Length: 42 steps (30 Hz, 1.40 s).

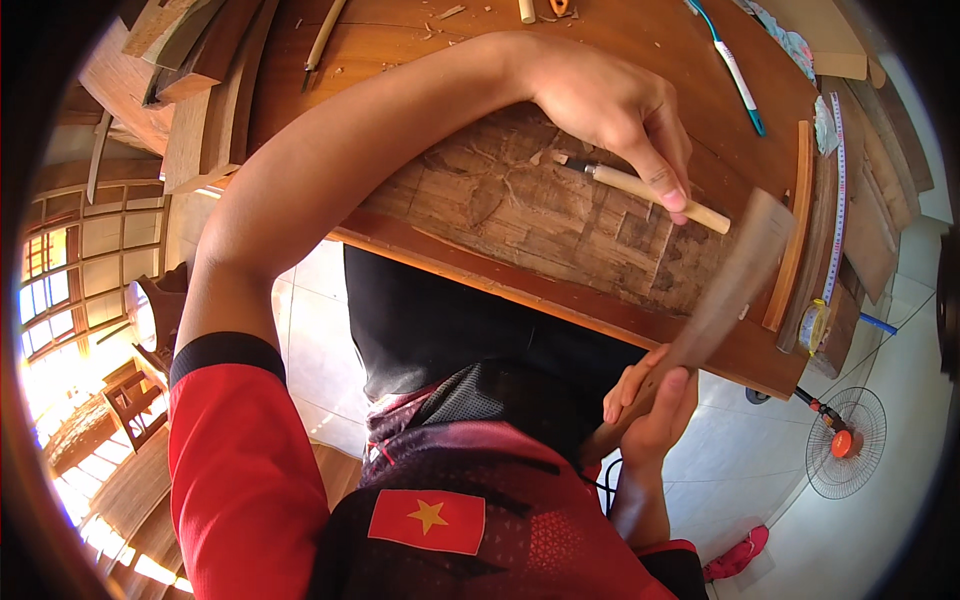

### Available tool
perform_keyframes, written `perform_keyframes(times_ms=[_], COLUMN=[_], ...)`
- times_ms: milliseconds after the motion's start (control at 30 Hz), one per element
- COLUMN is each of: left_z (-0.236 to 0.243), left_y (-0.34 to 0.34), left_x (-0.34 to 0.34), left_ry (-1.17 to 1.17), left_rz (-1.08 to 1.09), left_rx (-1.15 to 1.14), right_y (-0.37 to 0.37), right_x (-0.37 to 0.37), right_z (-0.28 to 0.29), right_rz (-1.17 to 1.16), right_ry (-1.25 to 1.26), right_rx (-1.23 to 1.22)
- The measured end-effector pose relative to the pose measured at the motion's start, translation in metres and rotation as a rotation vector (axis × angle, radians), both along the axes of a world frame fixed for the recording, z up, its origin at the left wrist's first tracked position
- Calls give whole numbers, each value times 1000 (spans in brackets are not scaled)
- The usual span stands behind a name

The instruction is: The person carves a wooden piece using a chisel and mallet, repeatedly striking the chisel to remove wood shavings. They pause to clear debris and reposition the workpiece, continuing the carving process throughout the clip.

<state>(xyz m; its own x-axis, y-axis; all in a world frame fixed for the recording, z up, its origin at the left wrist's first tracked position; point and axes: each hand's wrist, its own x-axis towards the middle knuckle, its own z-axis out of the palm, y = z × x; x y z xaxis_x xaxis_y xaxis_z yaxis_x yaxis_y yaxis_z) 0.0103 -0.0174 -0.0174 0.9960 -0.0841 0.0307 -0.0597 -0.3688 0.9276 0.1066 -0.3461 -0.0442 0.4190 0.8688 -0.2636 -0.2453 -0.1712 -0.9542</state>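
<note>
My left hand (615, 105) reaches across from the left and pinches the pale wooden handle of a carving chisel (708, 215). The chisel lies at a low slant over a brown carved wood panel (470, 215), its dark metal tip toward the panel's far edge. Near the table's front edge, my right hand (660, 410) is wrapped around the narrow end of a wooden mallet (735, 265). The mallet's broad end is raised by the butt of the chisel handle; whether they touch I cannot tell. Worked relief and rough patches mark the panel.
Another chisel (322, 40) and wood chips lie at the back of the table (420, 70). Stacked boards (215, 125) stand at the left. A white and teal brush-like tool (735, 75), wood strips (792, 230) and a tape measure (815, 325) are at right. A fan (845, 443) stands beyond.
</note>
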Motion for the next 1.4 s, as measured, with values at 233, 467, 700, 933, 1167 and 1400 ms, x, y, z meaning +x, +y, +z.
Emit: perform_keyframes(times_ms=[233,467,700,933,1167,1400], left_z=[0,0,-4,-1,5,19], left_y=[-1,-1,0,2,9,12], left_x=[-2,-2,-4,-7,-3,-10], left_ry=[4,47,-15,-8,-201,-126], left_rz=[16,20,3,28,93,-28], left_rx=[5,40,39,24,-63,-76], right_y=[1,-1,1,2,-1,-5], right_x=[1,0,-1,-2,-1,4], right_z=[3,1,4,2,3,3], right_rz=[11,-63,6,25,62,54], right_ry=[-36,-19,-36,-15,-33,-18], right_rx=[-28,25,-35,-9,30,-7])
